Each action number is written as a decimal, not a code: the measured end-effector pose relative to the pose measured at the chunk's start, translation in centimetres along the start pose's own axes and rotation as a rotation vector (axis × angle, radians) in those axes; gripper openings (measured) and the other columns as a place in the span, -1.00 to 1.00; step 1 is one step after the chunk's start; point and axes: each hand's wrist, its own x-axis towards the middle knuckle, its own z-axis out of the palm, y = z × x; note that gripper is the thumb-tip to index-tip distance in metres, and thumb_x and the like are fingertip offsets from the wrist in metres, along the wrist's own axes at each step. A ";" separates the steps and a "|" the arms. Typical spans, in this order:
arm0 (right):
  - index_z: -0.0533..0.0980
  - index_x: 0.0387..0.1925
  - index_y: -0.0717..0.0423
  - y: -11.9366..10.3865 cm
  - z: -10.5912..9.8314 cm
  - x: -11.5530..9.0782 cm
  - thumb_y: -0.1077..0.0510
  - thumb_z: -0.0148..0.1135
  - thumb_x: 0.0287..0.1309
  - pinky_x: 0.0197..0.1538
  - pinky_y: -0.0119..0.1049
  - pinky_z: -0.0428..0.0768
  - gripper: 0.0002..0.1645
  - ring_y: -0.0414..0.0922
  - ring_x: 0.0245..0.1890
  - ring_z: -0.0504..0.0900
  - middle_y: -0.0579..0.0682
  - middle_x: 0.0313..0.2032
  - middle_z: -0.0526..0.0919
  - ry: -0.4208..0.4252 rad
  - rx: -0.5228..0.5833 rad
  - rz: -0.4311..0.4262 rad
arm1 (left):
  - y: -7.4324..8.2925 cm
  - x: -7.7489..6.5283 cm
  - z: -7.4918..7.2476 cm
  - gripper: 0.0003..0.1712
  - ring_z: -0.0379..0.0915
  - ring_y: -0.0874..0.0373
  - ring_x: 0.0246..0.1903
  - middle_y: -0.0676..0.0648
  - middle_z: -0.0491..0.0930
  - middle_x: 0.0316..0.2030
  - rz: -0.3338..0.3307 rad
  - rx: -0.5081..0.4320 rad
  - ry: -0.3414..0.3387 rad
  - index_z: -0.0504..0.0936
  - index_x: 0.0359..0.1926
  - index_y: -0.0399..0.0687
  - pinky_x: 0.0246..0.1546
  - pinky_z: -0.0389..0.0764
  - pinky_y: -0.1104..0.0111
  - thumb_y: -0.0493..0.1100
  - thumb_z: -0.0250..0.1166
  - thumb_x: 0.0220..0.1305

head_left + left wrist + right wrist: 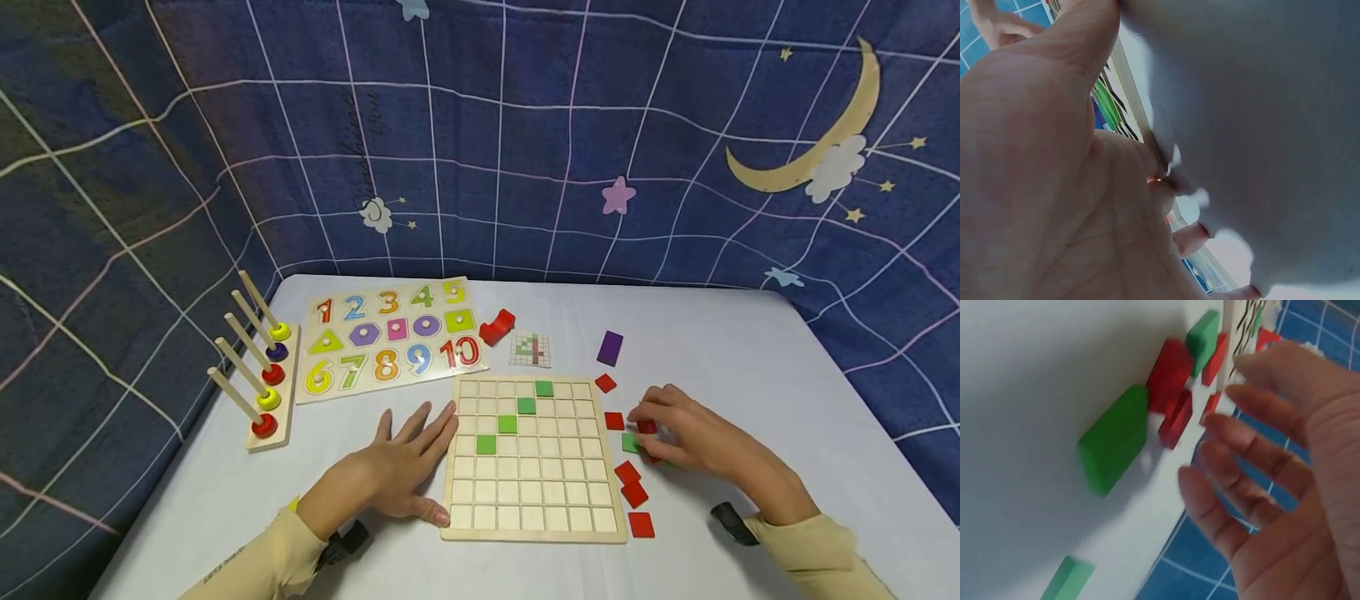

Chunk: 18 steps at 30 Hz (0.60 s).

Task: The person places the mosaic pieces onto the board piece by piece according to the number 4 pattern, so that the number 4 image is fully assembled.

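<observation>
A wooden grid board lies on the table, with several green tiles set in a diagonal in its cells. My left hand is spread at the board's left edge, fingertips and thumb touching the frame. To the right of the board, my right hand hovers with loosely bent fingers above loose tiles. Under it, the right wrist view shows a green tile and a red tile, with a gap between them and the fingers. More red tiles lie along the board's right side.
Behind the board are a small pattern card, a red curved piece and a purple block. A number-and-shape puzzle lies at the back left, beside a peg stand with coloured rings. A dark curtain hangs behind.
</observation>
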 end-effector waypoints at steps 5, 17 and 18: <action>0.73 -0.19 -0.05 -0.5 0.4 0.5 0.18 0.57 0.18 -0.14 -0.39 0.68 -0.82 -0.29 -0.21 0.48 -0.23 -0.25 0.61 -0.051 0.094 -0.043 | 0.1 0.1 -0.1 0.52 -0.31 -0.18 0.76 0.00 -0.32 0.78 -0.001 -0.004 -0.002 -0.16 0.76 0.00 0.59 -0.12 -0.48 0.65 0.36 0.08; 0.72 -0.21 -0.06 -0.9 0.6 0.7 0.28 0.49 0.17 -0.18 -0.41 0.70 -0.81 -0.30 -0.27 0.52 -0.18 -0.25 0.59 -0.068 0.130 -0.022 | 0.2 0.0 -0.2 0.52 -0.31 -0.17 0.76 0.01 -0.32 0.78 -0.008 -0.008 -0.010 -0.14 0.76 0.01 0.59 -0.13 -0.47 0.64 0.37 0.07; 0.72 -0.21 -0.06 -1.1 0.6 0.7 0.28 0.47 0.17 -0.18 -0.41 0.70 -0.80 -0.29 -0.26 0.53 -0.18 -0.25 0.59 -0.064 0.132 -0.029 | 0.2 0.0 -0.2 0.52 -0.31 -0.17 0.76 0.01 -0.32 0.78 -0.010 -0.005 -0.010 -0.14 0.76 0.01 0.59 -0.12 -0.47 0.64 0.37 0.07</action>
